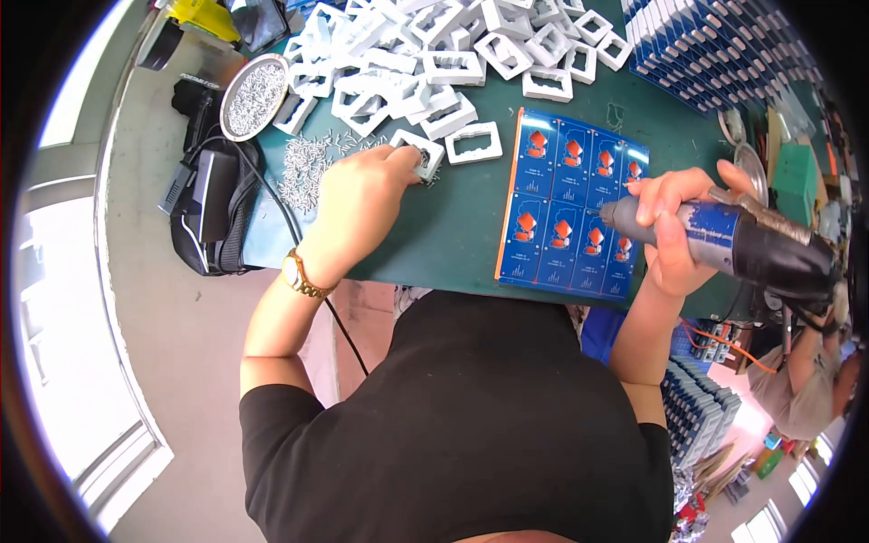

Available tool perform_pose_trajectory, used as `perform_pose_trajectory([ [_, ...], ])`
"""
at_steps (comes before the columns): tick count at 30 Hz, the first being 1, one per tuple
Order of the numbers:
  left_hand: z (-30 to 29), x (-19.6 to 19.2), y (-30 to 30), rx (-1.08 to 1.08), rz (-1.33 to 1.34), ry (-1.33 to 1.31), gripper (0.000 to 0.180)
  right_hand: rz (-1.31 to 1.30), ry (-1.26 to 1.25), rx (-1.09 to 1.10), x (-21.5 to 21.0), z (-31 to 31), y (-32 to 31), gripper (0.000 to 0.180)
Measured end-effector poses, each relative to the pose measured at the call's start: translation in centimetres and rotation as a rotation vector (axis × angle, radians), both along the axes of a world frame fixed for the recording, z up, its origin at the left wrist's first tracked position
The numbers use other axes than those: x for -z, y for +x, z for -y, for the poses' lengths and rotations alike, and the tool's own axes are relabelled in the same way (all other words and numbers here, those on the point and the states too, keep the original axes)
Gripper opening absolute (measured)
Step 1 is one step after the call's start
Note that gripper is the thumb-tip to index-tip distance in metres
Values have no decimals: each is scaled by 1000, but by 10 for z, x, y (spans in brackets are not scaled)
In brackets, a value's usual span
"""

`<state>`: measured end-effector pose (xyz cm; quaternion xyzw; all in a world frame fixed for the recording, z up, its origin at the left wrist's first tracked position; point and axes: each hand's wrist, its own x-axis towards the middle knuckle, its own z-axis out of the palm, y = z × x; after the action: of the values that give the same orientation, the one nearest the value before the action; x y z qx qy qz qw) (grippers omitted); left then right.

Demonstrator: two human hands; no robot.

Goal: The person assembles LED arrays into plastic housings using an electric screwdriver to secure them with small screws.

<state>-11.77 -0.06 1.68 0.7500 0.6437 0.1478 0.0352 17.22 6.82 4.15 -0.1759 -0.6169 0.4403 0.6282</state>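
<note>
Nearest, at the near table (453, 244) edge: right hand (674, 231) wrapped around a blue-and-black powered screwdriver (733, 240), fingers curled tight about its barrel, tip aimed left over a blue card sheet of orange-marked packs (570, 204). Sheet's near edge level with the table lip, so little margin there. Further left, left hand (362, 204) with a gold wristwatch (299, 276), fingers pinched narrow at a white rectangular plastic frame (419, 149) beside a loose scatter of small silver screws (308, 163). Best done, by the look of it, with a single screw picked cleanly, frame held flat and the driver kept upright over it. Open green surface between frame and sheet: the clearest room for moving. Beyond, a round metal dish of screws (255, 95) near the left edge, close to a black cable; then a heap of white frames (434, 50), and stacked blue boxes (715, 45) at far right.
</note>
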Motion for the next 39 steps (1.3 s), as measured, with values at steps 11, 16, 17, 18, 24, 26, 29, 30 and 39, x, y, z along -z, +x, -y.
perform_pose_trajectory([
  [11, -43, 4, 35, 198, 235, 308, 20, -110, -34, 88, 4, -3, 7, 61],
  [16, -19, 8, 16, 0, 201, -50, 9, -152, 2, 46, 8, 1, 7, 63],
  [17, -18, 8, 17, 1, 199, -55, 9, -169, 22, 49, 9, 2, 8, 63],
  [18, -16, 9, 18, 5, 178, -132, 9, -170, 18, 51, 9, 2, 10, 63],
  [24, -9, 12, 13, 97, 121, -149, 10, -199, 8, 91, 13, 3, 14, 62],
  [26, -7, 17, 9, 19, 173, -85, 7, -199, 26, 116, 14, 7, 11, 60],
  [29, -15, 11, 8, -16, 252, 17, 7, -205, 65, 125, 17, 12, 12, 56],
  [30, -17, 10, 10, -11, 246, 57, 8, -196, 78, 127, 16, 13, 12, 56],
  [39, -36, 1, 61, 226, 488, 134, 12, -185, 36, 131, 15, 9, 10, 55],
])
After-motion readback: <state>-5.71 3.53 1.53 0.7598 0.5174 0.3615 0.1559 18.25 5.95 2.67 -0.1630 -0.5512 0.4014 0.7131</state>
